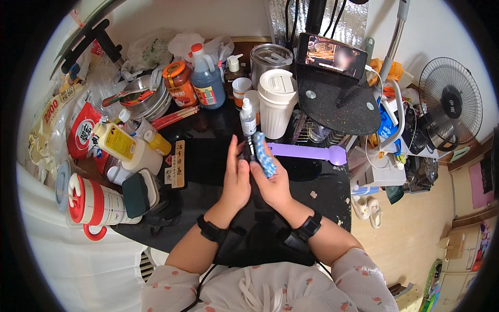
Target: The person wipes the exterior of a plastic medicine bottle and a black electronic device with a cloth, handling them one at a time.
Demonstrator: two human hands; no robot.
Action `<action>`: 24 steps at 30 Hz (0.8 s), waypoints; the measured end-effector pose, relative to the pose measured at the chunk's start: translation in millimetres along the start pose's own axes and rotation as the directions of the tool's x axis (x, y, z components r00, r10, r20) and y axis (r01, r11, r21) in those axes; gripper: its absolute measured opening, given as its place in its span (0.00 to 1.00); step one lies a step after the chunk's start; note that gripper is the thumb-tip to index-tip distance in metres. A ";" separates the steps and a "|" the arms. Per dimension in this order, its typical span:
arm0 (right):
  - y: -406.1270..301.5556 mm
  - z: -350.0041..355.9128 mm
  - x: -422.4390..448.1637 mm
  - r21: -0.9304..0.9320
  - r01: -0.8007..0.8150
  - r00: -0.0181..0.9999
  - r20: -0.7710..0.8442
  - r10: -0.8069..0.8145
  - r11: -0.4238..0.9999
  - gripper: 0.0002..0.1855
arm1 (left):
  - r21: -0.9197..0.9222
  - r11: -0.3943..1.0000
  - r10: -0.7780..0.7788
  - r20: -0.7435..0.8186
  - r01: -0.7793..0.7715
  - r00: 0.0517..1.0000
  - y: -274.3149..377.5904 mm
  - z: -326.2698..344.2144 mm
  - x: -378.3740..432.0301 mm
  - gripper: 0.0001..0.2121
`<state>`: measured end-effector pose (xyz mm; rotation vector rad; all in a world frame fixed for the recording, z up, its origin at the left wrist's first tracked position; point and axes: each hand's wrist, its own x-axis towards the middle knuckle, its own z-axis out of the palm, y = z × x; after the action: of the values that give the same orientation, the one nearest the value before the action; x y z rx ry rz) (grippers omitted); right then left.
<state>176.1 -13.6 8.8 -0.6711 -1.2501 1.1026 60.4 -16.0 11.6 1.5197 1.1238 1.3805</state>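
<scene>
A blue-and-white checked cloth (265, 155) is held in my right hand (275, 185), bunched between thumb and fingers. My left hand (237, 181) faces it, fingers pointing away from me, thumb close to the right thumb. Between the two hands is a dark, glossy patch; whether it is an object or a reflection on the black tabletop (206, 218) is unclear. Just beyond the fingertips stands a small clear spray bottle (248, 119). To the right of my right hand lies a purple bar with a rounded end (312, 153).
A white lidded tumbler (276, 107), sauce jar (180, 84) and blue jug (208, 85) line the back. Bottles and a red-and-white mug (103, 201) crowd the left. A phone (331, 56) sits above a black shelf (339, 101); a fan (451, 103) stands right.
</scene>
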 end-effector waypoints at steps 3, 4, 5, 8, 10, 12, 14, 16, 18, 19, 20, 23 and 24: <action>-3.1 1.8 2.6 -0.038 -0.026 0.989 -0.148 0.020 0.999 0.31 | 0.099 0.992 0.071 0.083 -0.080 0.994 8.9 17.7 -15.3 0.34; -3.5 -0.7 2.7 -0.026 -0.060 0.985 -0.163 0.055 0.998 0.31 | 0.048 0.998 0.038 0.106 -0.044 0.994 13.8 24.1 -18.7 0.34; 4.5 -3.8 3.0 -0.107 0.051 0.987 -0.144 -0.066 0.993 0.30 | -0.016 1.000 0.021 0.160 -0.019 0.987 8.5 23.1 -17.5 0.35; -4.4 -6.8 2.9 -0.238 0.111 0.993 0.054 -0.101 0.965 0.28 | -0.153 0.987 -0.025 0.117 0.043 0.993 14.1 20.5 -14.4 0.34; -8.6 -2.5 2.1 -0.103 0.068 0.980 0.191 -0.047 0.992 0.24 | -0.356 0.932 -0.083 -0.039 0.063 0.996 1.7 18.7 -13.5 0.30; -4.6 1.7 -3.3 -0.095 0.038 0.963 0.270 -0.011 0.995 0.23 | -0.568 0.815 -0.200 -0.090 0.114 0.976 -5.7 6.0 -7.5 0.29; 4.1 -0.3 -10.7 -0.137 0.196 0.918 0.374 -0.133 0.971 0.21 | -0.675 0.730 -0.261 -0.127 0.109 0.957 11.0 -3.1 8.4 0.30; -0.8 5.3 -19.2 -0.075 0.154 0.895 0.434 -0.106 0.985 0.21 | -0.775 0.619 -0.285 -0.074 0.124 0.956 15.6 -20.3 13.4 0.29; -10.6 8.2 -23.4 -0.136 0.178 0.877 0.472 -0.095 0.975 0.23 | -0.756 0.647 -0.252 -0.091 0.098 0.964 13.5 -30.2 18.1 0.28; -16.9 10.8 -24.2 -0.147 0.157 0.877 0.476 -0.069 0.977 0.22 | -0.770 0.630 -0.256 -0.080 0.103 0.963 12.8 -31.1 16.9 0.27; -19.8 12.2 -25.3 -0.158 0.135 0.876 0.480 -0.044 0.978 0.21 | -0.784 0.612 -0.260 -0.069 0.109 0.963 13.0 -31.3 15.4 0.27; -15.1 7.7 -26.3 -0.233 0.197 0.892 0.445 -0.075 0.952 0.25 | -0.724 0.669 -0.175 0.066 0.168 0.982 16.8 -25.7 12.1 0.26; -14.8 7.2 -25.4 -0.257 0.232 0.909 0.401 -0.115 0.938 0.27 | -0.708 0.677 -0.174 0.108 0.198 0.979 17.2 -19.4 9.9 0.26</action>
<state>174.7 -43.5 13.5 -0.5682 -1.8057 0.9252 43.1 -12.1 33.0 0.8166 0.5640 1.4081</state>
